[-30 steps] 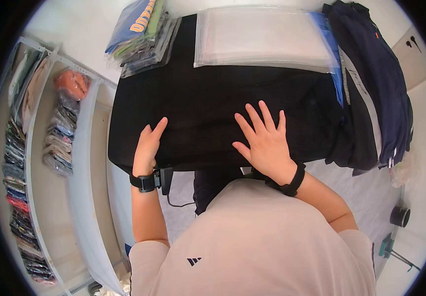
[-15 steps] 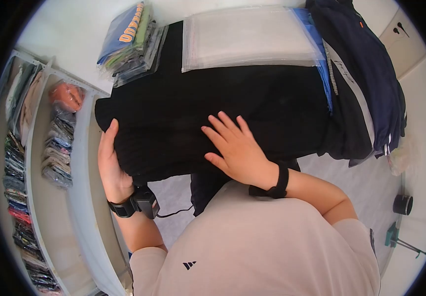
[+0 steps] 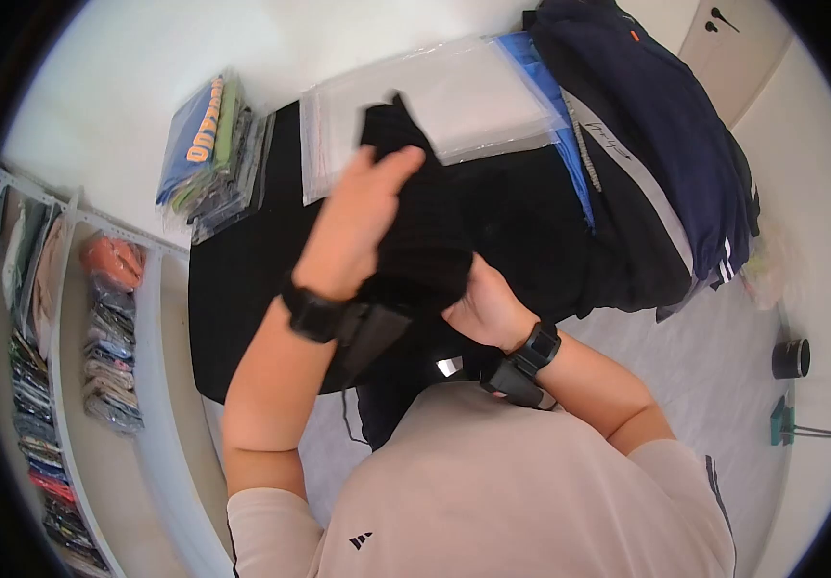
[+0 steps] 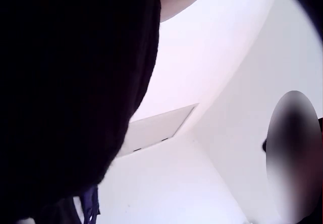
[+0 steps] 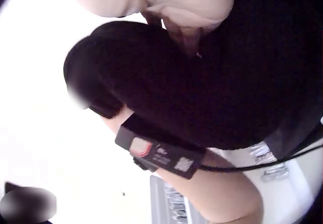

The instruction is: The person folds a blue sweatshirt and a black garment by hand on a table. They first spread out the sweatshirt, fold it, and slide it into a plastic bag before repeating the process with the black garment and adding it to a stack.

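Note:
Black cloth [image 3: 425,231] is lifted between both hands, its upper end bunched above the table. My left hand [image 3: 353,217] grips it near the top, thumb across the fabric. Lower and to the right, my right hand [image 3: 493,306] holds the cloth's near edge, its fingers partly hidden by the fabric. The left wrist view is largely filled by dark cloth [image 4: 65,93]. In the right wrist view, fingers [image 5: 189,37] of the right hand curl into the black cloth [image 5: 202,93], with the left forearm behind it.
Clear plastic bags [image 3: 473,91] lie at the back of the table. A stack of bagged garments [image 3: 208,149] is at the back left, and dark garments [image 3: 656,125] are piled at the right. Shelves [image 3: 160,385] with packed clothes stand at the left.
My left hand has moved from the table's left edge up and right, folding the cloth up with it. My right hand has gone from flat on the cloth to gripping its near edge.

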